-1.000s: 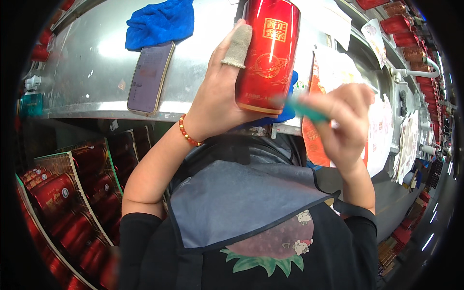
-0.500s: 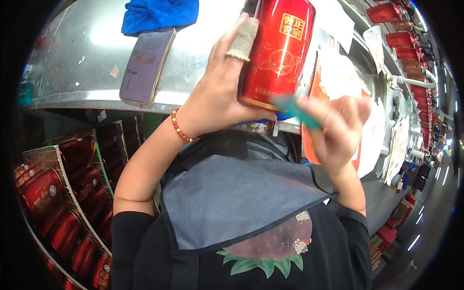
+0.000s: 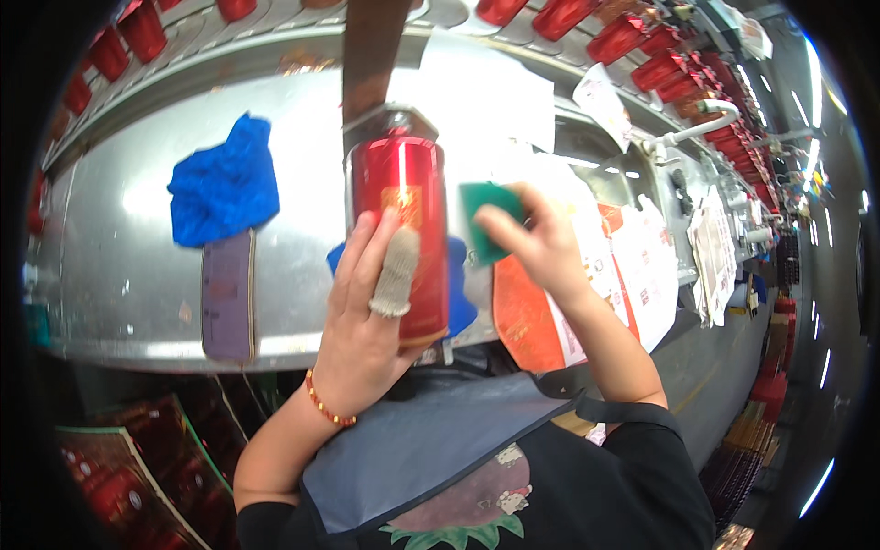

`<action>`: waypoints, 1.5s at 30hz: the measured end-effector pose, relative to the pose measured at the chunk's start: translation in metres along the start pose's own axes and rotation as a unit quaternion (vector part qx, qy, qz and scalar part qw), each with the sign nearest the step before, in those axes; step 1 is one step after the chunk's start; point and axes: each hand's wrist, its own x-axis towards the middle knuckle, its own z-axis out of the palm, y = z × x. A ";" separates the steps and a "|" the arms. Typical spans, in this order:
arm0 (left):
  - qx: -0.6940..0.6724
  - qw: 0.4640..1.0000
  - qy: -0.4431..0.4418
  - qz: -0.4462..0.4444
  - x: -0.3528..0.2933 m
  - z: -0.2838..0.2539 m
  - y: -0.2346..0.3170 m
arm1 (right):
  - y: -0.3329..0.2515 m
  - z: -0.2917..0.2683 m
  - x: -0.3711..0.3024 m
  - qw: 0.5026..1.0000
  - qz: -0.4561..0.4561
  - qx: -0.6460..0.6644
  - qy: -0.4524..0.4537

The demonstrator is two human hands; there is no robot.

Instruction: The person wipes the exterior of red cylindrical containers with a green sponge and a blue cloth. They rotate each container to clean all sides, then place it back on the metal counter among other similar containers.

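A shiny red bottle (image 3: 403,170) with a gold emblem lies under my left hand (image 3: 359,325), its neck pointing away from me. The left fingers, one in a knitted finger sleeve (image 3: 397,275), are wrapped over its side. A blue cloth (image 3: 461,293) shows beneath the bottle on both sides. In my right hand (image 3: 545,243), thumb and fingers pinch a flat green piece (image 3: 490,225), slightly blurred. It is held just to the right of the bottle, apart from it; whether it is a scraper or a pad I cannot tell.
A crumpled blue cloth (image 3: 225,188) and a phone (image 3: 228,307) lie on the metal table (image 3: 119,284) at the left. White and orange sheets (image 3: 527,316) cover the right side. Red bottles (image 3: 623,37) line the back. Framed red pieces (image 3: 110,477) stand below left.
The bottle has come down and left, from tilted to nearly straight, with its emblem now partly behind my left fingers. My right hand has moved up from the bottle's base to beside it. The view has shifted.
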 end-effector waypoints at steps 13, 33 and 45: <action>0.075 0.997 -0.020 0.006 0.001 -0.006 -0.007 | 0.145 -0.159 0.080 0.935 0.342 0.051 -0.079; -0.130 0.989 0.036 -0.066 -0.002 0.000 -0.009 | 0.147 -0.125 0.085 0.865 0.089 -0.492 -0.024; -0.174 0.982 0.000 -0.072 -0.005 -0.001 -0.020 | -0.030 -0.107 0.041 0.871 -0.343 -0.352 -0.018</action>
